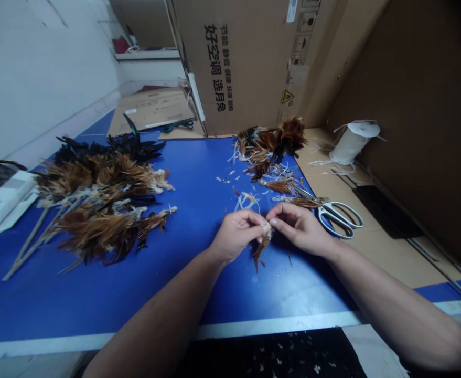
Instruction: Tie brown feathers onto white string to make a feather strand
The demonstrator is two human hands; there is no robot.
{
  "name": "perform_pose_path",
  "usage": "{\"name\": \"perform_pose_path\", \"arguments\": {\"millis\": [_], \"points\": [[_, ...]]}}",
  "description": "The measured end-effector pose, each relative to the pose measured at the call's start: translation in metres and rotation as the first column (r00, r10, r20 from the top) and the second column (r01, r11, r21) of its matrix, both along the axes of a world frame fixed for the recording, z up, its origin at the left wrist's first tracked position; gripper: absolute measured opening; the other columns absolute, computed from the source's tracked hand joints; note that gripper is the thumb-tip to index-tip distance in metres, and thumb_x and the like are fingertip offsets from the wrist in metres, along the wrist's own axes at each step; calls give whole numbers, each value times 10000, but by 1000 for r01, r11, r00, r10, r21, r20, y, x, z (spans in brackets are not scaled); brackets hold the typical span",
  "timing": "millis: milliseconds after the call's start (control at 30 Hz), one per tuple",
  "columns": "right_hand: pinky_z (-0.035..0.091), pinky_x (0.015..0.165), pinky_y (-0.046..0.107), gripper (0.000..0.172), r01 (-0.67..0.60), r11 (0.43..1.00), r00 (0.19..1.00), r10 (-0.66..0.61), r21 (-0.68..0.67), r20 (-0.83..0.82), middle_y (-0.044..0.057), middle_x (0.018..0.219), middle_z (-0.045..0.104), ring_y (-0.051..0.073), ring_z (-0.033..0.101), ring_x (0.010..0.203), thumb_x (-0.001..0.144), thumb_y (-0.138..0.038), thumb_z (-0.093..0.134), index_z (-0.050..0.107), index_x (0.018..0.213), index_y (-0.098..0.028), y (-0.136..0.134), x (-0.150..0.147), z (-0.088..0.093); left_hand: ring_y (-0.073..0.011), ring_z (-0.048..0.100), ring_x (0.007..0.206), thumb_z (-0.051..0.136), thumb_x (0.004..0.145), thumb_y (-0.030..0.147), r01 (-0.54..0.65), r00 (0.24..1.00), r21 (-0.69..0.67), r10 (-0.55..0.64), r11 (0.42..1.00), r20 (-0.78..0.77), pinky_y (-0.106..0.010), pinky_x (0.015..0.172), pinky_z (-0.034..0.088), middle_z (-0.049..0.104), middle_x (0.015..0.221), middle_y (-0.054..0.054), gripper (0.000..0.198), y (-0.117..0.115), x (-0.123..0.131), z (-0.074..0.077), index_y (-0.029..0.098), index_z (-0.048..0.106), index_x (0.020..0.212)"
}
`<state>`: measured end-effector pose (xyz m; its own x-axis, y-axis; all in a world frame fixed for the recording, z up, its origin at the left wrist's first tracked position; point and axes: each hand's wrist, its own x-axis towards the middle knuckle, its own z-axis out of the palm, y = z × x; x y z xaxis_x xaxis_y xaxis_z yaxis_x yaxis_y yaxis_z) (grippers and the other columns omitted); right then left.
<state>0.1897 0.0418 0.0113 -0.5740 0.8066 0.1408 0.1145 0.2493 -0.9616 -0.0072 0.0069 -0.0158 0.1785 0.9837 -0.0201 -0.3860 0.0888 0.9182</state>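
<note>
My left hand [236,232] and my right hand [299,226] meet over the blue table top [199,173], both pinched on a small bundle of brown feathers [260,247] that hangs down between them. The fingertips of both hands touch at the bundle's pale quill end. Loose feathers and white trimmings [269,184] lie just beyond my hands. A pair of scissors [338,216] with white handles rests right of my right hand.
A big heap of brown and black feather bundles on sticks [96,202] covers the left of the table. A smaller feather pile [271,139] sits at the far edge. A white string spool [352,140] and large cardboard boxes [249,58] stand behind.
</note>
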Motion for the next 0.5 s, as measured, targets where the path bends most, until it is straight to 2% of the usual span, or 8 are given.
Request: {"name": "perform_pose_path", "arguments": {"millis": [133, 233, 333, 400, 500], "points": [[449, 643, 272, 278, 49, 998, 998, -50, -45, -29, 10, 796, 599, 135, 536, 689, 958, -443, 689, 618, 947, -174, -1, -2, -2, -115, 648, 651, 844, 749, 219, -90, 993, 96, 98, 991, -71, -260, 614, 533, 735, 832, -65, 190, 0, 4, 0, 136, 674, 759], [435, 625, 269, 283, 85, 996, 995, -87, -34, -51, 1, 780, 576, 132, 517, 672, 952, -448, 696, 599, 932, -183, -1, -4, -5, -151, 686, 744, 796, 780, 183, -191, 947, 292, 254, 937, -198, -285, 670, 560, 735, 848, -66, 115, 0, 8, -3, 158, 686, 761], [452, 650, 274, 273, 112, 993, 991, -114, -24, -75, 6, 798, 586, 137, 535, 692, 948, -438, 703, 596, 926, -188, -1, -6, -8, -169, 708, 797, 750, 813, 131, -266, 823, 537, 479, 800, -306, -318, 749, 582, 742, 842, -57, 84, -1, 12, -5, 180, 698, 769], [464, 672, 277, 267, 139, 990, 987, -140, -20, -83, 10, 814, 599, 140, 552, 712, 942, -430, 714, 601, 926, -189, 0, -8, -9, -168, 714, 812, 720, 835, 101, -282, 740, 661, 596, 695, -311, -328, 783, 586, 744, 843, -49, 106, -1, 14, -7, 190, 701, 782], [478, 700, 281, 265, 156, 987, 984, -158, -27, -87, 19, 847, 628, 145, 577, 739, 935, -433, 722, 634, 979, -187, 0, -9, -10, -164, 716, 837, 685, 872, 84, -267, 681, 755, 671, 599, -292, -323, 793, 589, 743, 879, -50, 125, -1, 15, -8, 197, 702, 821]]}}
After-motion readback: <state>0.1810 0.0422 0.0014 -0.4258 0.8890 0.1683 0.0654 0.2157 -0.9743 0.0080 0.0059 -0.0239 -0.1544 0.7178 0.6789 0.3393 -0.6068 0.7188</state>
